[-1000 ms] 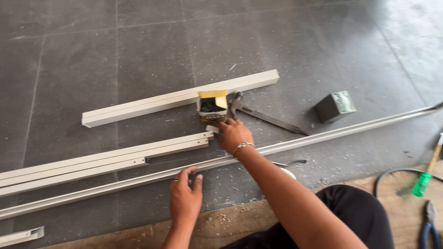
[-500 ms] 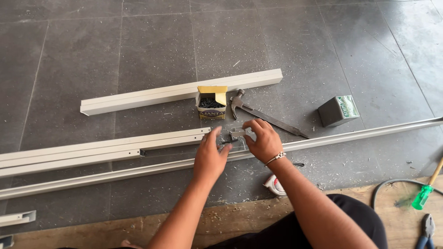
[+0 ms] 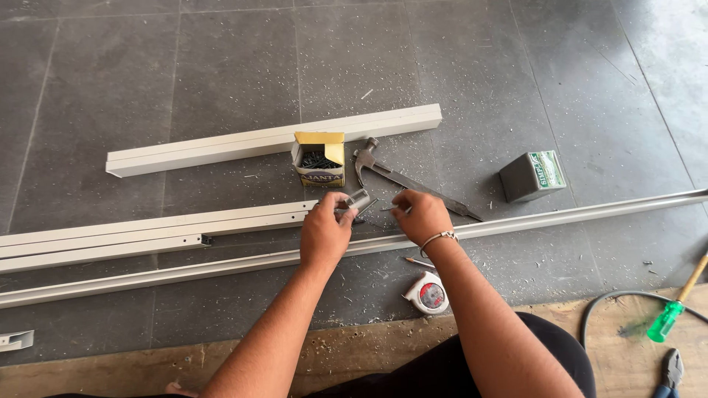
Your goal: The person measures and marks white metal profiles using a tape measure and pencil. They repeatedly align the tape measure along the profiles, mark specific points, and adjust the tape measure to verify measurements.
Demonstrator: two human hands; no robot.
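- Grey floor tiles (image 3: pixel 221 66), dusted with shavings, carry all the work; a strip of bare wood runs along the near edge.
- Far left of the open screw box (image 3: pixel 319 158), a small white bracket (image 3: pixel 15 340) lies at the near edge of the tiles.
- Left of the box and a little nearer, paired white aluminium rails (image 3: pixel 147 232) run in from the frame edge; their end stops just below the box.
- Behind the box and touching it, a white rectangular tube (image 3: pixel 258 140) lies slantwise.
- Just in front of the box, the left hand (image 3: pixel 324 234) is closed around a small grey metal piece (image 3: pixel 356 200) at the rail end.
- Right of the box, a claw hammer (image 3: pixel 402 177) lies flat, its head close to the box.
- Right and nearer, the right hand (image 3: pixel 422 215) pinches a small screw (image 3: pixel 389 208), fingertips together, a short way from the metal piece.
- Under both wrists a long grey track (image 3: pixel 575 214) crosses the floor.
- Nearer than the box, by the knee, sit a tape measure (image 3: pixel 426 293) and a pencil (image 3: pixel 417 262).
- Far right of the box: a closed dark box (image 3: pixel 531 175), a green-handled screwdriver (image 3: pixel 675 309), pliers (image 3: pixel 671 368).
- Risk, as I judge it: the screw is tiny and held only by fingertips; a slip would lose it among the shavings, and a nudge from the left wrist could tip the open box.
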